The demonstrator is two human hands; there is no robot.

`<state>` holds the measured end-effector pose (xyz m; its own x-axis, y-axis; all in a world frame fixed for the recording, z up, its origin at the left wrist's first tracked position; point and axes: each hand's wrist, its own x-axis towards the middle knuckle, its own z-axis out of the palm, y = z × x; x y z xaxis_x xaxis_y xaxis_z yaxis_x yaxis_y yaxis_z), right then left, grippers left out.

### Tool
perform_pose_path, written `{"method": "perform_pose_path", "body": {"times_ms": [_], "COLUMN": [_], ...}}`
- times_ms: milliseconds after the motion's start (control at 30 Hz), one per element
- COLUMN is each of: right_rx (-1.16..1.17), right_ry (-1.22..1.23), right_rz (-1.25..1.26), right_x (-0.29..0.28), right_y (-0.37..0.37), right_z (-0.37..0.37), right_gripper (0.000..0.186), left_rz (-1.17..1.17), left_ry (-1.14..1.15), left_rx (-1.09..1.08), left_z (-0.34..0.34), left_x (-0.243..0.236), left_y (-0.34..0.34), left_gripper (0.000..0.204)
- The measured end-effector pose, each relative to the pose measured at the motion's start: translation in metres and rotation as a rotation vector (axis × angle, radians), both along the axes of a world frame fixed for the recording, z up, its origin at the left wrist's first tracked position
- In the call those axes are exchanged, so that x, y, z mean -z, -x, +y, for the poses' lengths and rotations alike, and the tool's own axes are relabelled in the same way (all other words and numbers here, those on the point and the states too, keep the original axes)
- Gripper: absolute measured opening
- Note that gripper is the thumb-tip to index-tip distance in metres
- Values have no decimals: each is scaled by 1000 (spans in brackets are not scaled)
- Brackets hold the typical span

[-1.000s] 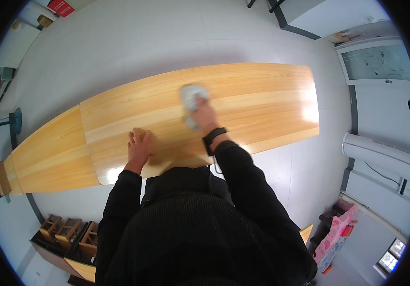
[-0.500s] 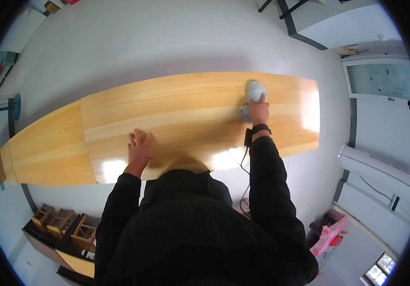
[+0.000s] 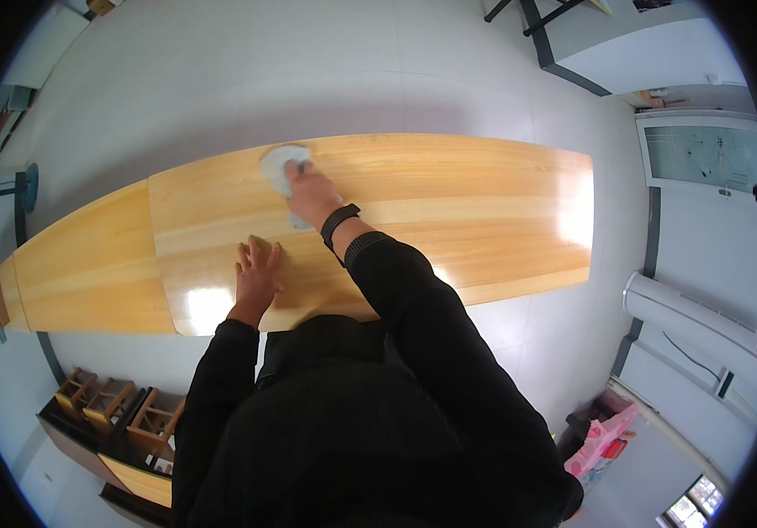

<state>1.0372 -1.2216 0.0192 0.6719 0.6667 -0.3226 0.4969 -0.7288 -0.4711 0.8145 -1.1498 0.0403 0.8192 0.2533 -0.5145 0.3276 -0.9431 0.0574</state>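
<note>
A long, glossy wooden table (image 3: 449,202) stretches across the view in front of me. My right hand (image 3: 312,195) grips a pale grey-white cloth (image 3: 280,167) and presses it on the tabletop near the far edge, left of the middle. Part of the cloth bunches out below the palm, and the hand is slightly smeared by motion. A dark band circles the right wrist. Closer to me, my left hand (image 3: 257,273) rests on the wood with its fingers spread, holding nothing.
Upturned wooden stools (image 3: 111,402) sit on a dark-edged table at the lower left. A fan (image 3: 30,188) stands beyond the table's left end. To the right are a white air conditioner (image 3: 691,310) and a glass-fronted cabinet (image 3: 704,154). Pink cloth (image 3: 601,440) lies at the lower right.
My right hand has swept the cloth a long way left across the tabletop, from the right part to left of the middle. My left hand has stayed in place.
</note>
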Motion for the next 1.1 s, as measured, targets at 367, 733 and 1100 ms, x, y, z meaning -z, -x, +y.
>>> {"method": "perform_pose_path", "body": {"times_ms": [367,733,1100], "right_rx": [565,1001,564], "right_ry": [169,112,99], "right_rz": [-181,-116,-143], "right_x": [4,2,6], "right_y": [-130,-88,-18], "right_z": [-213,-288,-278], "right_gripper": [67,68,63], "left_rz": [20,64,-30], "left_ry": [-7,-35,37], "left_rx": [-14,7,-6], "left_z": [-3,-4,0], "left_x": [-1,3,8], "left_y": [-2,-2,5], "left_gripper": [102,100,102]}}
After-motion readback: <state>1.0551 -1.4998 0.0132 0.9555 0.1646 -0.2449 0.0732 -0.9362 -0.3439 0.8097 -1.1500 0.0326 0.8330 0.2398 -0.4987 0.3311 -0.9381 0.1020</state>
